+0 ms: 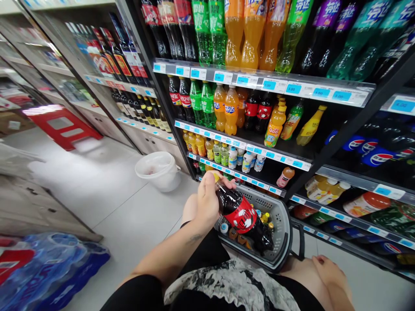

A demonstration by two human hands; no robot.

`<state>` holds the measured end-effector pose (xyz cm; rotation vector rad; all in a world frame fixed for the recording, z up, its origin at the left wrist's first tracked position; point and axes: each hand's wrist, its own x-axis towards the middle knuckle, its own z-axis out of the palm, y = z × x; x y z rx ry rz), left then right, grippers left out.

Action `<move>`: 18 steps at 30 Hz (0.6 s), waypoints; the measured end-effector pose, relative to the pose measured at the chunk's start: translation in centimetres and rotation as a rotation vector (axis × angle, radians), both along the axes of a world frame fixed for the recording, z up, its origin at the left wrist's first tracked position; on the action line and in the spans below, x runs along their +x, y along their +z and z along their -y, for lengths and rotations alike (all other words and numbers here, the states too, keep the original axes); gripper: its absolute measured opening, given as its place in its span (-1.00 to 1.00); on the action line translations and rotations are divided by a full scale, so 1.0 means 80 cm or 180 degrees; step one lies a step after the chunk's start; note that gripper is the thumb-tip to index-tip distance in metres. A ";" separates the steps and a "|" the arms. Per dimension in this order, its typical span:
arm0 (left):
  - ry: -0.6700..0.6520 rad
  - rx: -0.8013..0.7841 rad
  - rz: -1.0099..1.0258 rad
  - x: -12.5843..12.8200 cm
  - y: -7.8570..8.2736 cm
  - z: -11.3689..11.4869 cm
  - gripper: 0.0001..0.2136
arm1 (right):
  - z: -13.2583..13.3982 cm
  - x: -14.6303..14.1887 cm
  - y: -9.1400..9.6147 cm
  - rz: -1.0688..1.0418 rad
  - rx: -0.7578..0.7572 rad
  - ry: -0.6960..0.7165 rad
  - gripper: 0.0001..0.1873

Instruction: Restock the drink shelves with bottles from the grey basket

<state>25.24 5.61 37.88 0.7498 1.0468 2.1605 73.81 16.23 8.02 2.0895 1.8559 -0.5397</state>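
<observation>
A shop aisle seen from above by a crouching person. A pale tiled floor point(106, 190) fills the left and centre of the frame. Black drink shelves point(259, 82) climb the right half, tiered, with blue price tags along each edge. Large cola, green and orange soda bottles point(241, 34) stand across the top; smaller bottles sit on the tiers below, down to a row of tiny ones at centre. A second shelf run point(106, 65) of dark bottles recedes toward the upper left.

At lower left lies a blue plastic-wrapped pack point(48, 268), blurred. A red plastic stool point(61, 125) stands on the floor at far left, and a white bucket point(158, 170) sits at the foot of the shelves, left of centre.

Low in the centre, a grey shopping basket point(279, 233) rests on the floor against the bottom shelf, holding small bottles. The left hand point(207, 201) has its fingers wrapped around the neck of a dark cola bottle point(243, 216) with a red label, tilted, its base down in the basket. The right hand point(330, 270), at lower right, rests on the person's knee with fingers loosely curled, holding nothing.

The shelves at far right are cut off and smeared by the lens; the upper-left shelves are too blurred to read. The basket's contents are partly hidden behind the bottle.
</observation>
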 end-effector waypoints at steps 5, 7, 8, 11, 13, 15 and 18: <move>0.0039 0.0060 -0.0325 0.001 -0.008 0.000 -0.55 | 0.003 -0.004 0.010 -0.0004 0.0039 -0.0025 -0.45; -0.0014 0.0067 -0.0683 0.006 -0.020 0.003 -0.56 | 0.006 -0.002 0.009 -0.0068 0.0065 -0.0079 -0.47; -0.0081 0.0060 -0.0929 0.009 -0.028 0.005 -0.57 | 0.007 0.001 0.007 -0.0112 0.0089 -0.0118 -0.48; -0.0431 0.0043 -0.1876 0.016 -0.065 0.011 -0.62 | 0.014 0.011 -0.001 -0.0283 0.0180 -0.0233 -0.51; -0.0686 -0.0024 -0.2436 0.016 -0.090 0.014 -0.64 | 0.019 0.019 -0.006 -0.0431 0.0232 -0.0280 -0.54; -0.0841 -0.0278 -0.2685 0.014 -0.110 0.016 -0.66 | 0.024 0.026 -0.010 -0.0562 0.0266 -0.0312 -0.59; -0.0965 -0.0616 -0.2652 0.012 -0.126 0.022 -0.66 | 0.031 0.038 -0.015 -0.0731 0.0249 -0.0366 -0.65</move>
